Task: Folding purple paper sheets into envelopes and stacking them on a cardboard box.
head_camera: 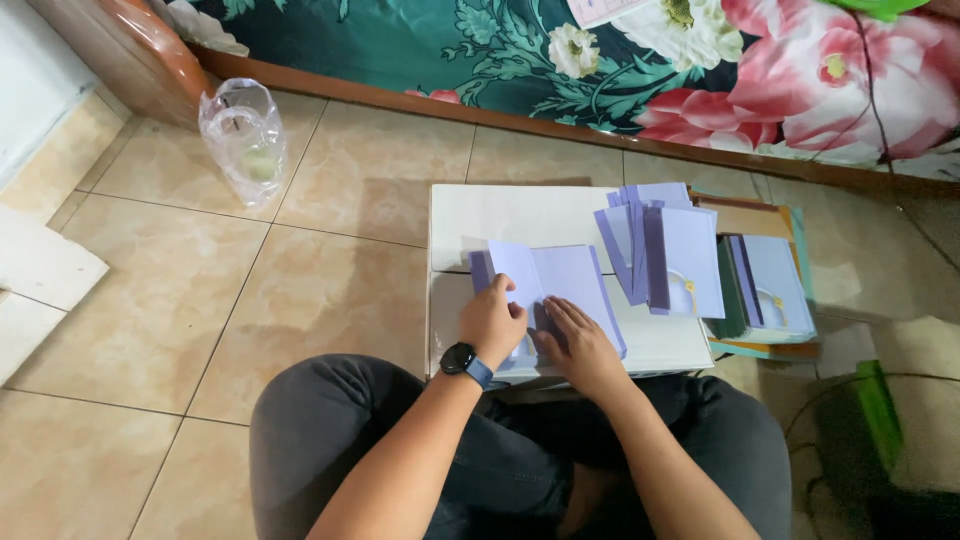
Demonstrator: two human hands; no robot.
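Observation:
A lavender paper folder lies on a white box in front of my crossed legs. My left hand, with a dark watch on the wrist, grips the folder's raised left flap. My right hand presses flat on the folder's lower middle, fingers spread. To the right on the box, a fanned stack of folded lavender folders leans together.
More lavender folders rest on a green and brown stack right of the box. A clear plastic bag stands on the tiled floor at the back left. A floral mattress on a wooden frame runs along the back. A green object lies at the right.

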